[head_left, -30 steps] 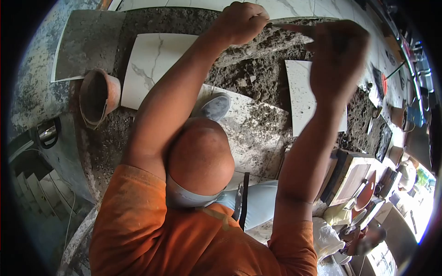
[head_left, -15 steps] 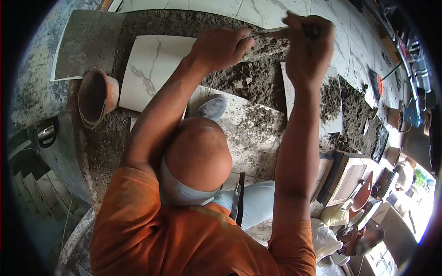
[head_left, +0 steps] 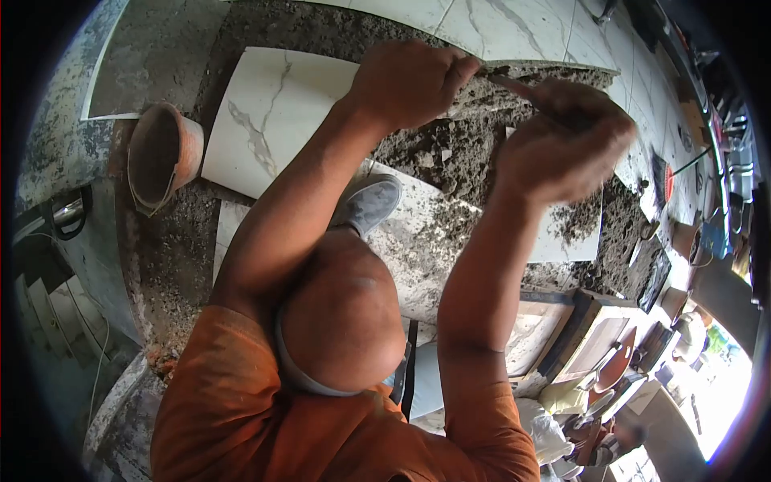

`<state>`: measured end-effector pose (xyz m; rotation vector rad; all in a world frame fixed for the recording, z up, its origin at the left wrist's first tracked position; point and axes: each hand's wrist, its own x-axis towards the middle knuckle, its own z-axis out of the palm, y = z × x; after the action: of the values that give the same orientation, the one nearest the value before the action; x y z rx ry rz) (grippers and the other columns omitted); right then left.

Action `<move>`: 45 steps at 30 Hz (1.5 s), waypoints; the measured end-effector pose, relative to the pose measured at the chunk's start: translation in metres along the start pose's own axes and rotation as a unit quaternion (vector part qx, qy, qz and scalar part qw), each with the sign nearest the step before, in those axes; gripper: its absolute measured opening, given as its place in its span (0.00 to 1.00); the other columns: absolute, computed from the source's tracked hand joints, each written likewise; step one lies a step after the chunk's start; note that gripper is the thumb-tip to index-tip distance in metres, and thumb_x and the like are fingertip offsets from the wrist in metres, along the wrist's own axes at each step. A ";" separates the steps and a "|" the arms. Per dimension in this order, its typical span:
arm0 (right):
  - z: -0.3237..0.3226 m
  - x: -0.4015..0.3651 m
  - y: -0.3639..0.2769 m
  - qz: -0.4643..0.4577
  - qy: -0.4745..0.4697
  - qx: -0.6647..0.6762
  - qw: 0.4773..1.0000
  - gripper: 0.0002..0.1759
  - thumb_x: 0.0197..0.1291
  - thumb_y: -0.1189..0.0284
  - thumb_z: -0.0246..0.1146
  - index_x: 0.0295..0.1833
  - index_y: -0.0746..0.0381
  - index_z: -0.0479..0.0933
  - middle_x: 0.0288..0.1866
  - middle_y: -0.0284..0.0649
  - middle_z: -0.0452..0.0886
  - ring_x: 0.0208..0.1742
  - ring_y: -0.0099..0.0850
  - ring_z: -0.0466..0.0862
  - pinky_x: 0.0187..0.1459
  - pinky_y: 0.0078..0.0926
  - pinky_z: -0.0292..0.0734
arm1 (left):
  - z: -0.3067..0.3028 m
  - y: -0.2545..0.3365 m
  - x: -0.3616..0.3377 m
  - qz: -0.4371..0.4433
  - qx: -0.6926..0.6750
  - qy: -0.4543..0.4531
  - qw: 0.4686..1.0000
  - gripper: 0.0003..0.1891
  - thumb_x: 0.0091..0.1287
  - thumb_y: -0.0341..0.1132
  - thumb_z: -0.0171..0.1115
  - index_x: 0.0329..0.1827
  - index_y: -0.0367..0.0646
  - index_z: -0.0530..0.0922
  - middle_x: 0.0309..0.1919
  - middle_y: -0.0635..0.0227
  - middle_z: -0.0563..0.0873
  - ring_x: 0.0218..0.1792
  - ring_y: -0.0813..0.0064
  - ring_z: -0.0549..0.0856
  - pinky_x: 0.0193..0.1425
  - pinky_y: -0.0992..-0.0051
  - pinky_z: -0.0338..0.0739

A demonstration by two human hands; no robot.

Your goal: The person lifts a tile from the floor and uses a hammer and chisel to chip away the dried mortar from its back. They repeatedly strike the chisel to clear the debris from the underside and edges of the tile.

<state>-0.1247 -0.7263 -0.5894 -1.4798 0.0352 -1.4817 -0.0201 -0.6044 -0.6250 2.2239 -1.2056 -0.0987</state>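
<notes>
My left hand (head_left: 411, 84) is closed above the crumbly grey mortar (head_left: 454, 157), thumb and fingers pressed together at the edge of the laid floor tiles (head_left: 474, 24). Whatever it pinches is too thin or hidden to name. To its right, my right hand (head_left: 566, 140) is blurred, with one finger stretched towards the left hand and the others curled. I cannot make out what lies in its curl. A white marbled tile (head_left: 277, 120) lies behind my left forearm. Below my right hand is a white tile piece (head_left: 566, 241) with mortar crumbs on it.
An orange-rimmed bucket (head_left: 189, 153) stands at the left, beside the mortar bed. My shoe (head_left: 373, 202) rests on a mortar-smeared tile near my bent knee (head_left: 341, 321). A wooden frame (head_left: 590, 341), bags (head_left: 542, 426) and a seated person (head_left: 618, 442) are at the lower right.
My right hand has swung right and down, its finger now stretched left. My left hand has shifted slightly right and up. The view has tilted a little.
</notes>
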 end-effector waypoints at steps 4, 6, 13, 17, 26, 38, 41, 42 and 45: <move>0.004 0.030 -0.054 0.072 0.111 0.171 0.976 0.29 0.84 0.53 0.37 0.40 0.65 0.71 0.26 0.45 0.76 0.24 0.35 0.79 0.31 0.43 0.94 | 0.001 -0.001 0.001 -0.013 0.025 -0.020 0.999 0.29 0.84 0.56 0.41 0.37 0.45 0.84 0.23 0.54 0.85 0.32 0.46 0.88 0.42 0.49 0.82; 0.005 0.018 -0.037 0.074 0.099 0.228 0.966 0.30 0.84 0.52 0.38 0.41 0.66 0.73 0.24 0.41 0.74 0.23 0.33 0.78 0.31 0.40 0.93 | 0.002 -0.001 -0.002 -0.008 0.007 -0.009 1.000 0.31 0.84 0.57 0.41 0.35 0.44 0.83 0.21 0.55 0.84 0.31 0.46 0.87 0.41 0.49 0.82; 0.007 0.030 -0.040 0.112 0.109 -0.114 0.981 0.26 0.78 0.62 0.40 0.32 0.68 0.74 0.22 0.40 0.75 0.23 0.33 0.82 0.24 0.31 0.88 | -0.002 -0.004 0.002 -0.016 -0.043 -0.012 0.999 0.33 0.82 0.62 0.40 0.34 0.44 0.83 0.21 0.54 0.83 0.31 0.46 0.87 0.40 0.51 0.81; 0.014 -0.011 0.015 0.013 0.103 -0.051 0.993 0.17 0.79 0.66 0.46 0.35 0.63 0.70 0.21 0.36 0.75 0.17 0.28 0.73 0.19 0.20 0.74 | 0.004 -0.002 -0.005 0.004 -0.015 0.013 1.000 0.34 0.82 0.62 0.39 0.34 0.44 0.83 0.21 0.55 0.84 0.31 0.46 0.87 0.40 0.51 0.81; 0.017 -0.015 0.003 0.050 0.157 -0.080 0.983 0.23 0.75 0.66 0.42 0.28 0.64 0.71 0.19 0.40 0.73 0.15 0.30 0.73 0.21 0.31 0.87 | 0.006 0.004 -0.009 0.013 -0.003 0.019 1.000 0.34 0.83 0.61 0.39 0.34 0.45 0.84 0.22 0.57 0.85 0.31 0.48 0.88 0.40 0.53 0.82; -0.002 -0.002 -0.003 -0.141 0.007 -0.413 0.900 0.21 0.76 0.66 0.47 0.29 0.64 0.72 0.21 0.42 0.76 0.17 0.28 0.73 0.21 0.23 0.77 | 0.000 0.003 -0.004 -0.022 -0.030 -0.015 0.999 0.36 0.82 0.64 0.35 0.36 0.45 0.85 0.20 0.60 0.84 0.32 0.49 0.88 0.40 0.52 0.82; -0.005 0.011 -0.037 0.041 0.069 -0.221 0.972 0.22 0.76 0.67 0.44 0.27 0.63 0.72 0.21 0.43 0.76 0.17 0.28 0.71 0.31 0.35 0.92 | 0.010 -0.005 -0.002 0.022 0.022 0.048 0.998 0.37 0.82 0.65 0.35 0.33 0.46 0.83 0.18 0.60 0.83 0.28 0.50 0.87 0.34 0.53 0.80; -0.010 -0.002 -0.028 0.009 0.025 -0.358 0.933 0.24 0.77 0.65 0.42 0.26 0.63 0.70 0.20 0.43 0.75 0.16 0.27 0.70 0.35 0.40 0.94 | 0.009 -0.004 -0.004 0.019 0.019 0.041 0.999 0.37 0.82 0.65 0.35 0.33 0.46 0.83 0.18 0.60 0.83 0.28 0.50 0.87 0.34 0.53 0.80; 0.022 -0.008 0.002 0.073 0.106 -0.098 0.987 0.25 0.77 0.62 0.40 0.29 0.63 0.70 0.21 0.44 0.75 0.18 0.29 0.73 0.32 0.41 0.94 | -0.008 0.001 0.002 -0.004 -0.040 0.000 0.999 0.37 0.81 0.66 0.35 0.35 0.48 0.85 0.22 0.58 0.85 0.32 0.48 0.88 0.37 0.50 0.82</move>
<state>-0.1089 -0.7090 -0.5909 -1.4339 0.4202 -1.5439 -0.0172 -0.6022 -0.6174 2.1605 -1.1717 -0.1469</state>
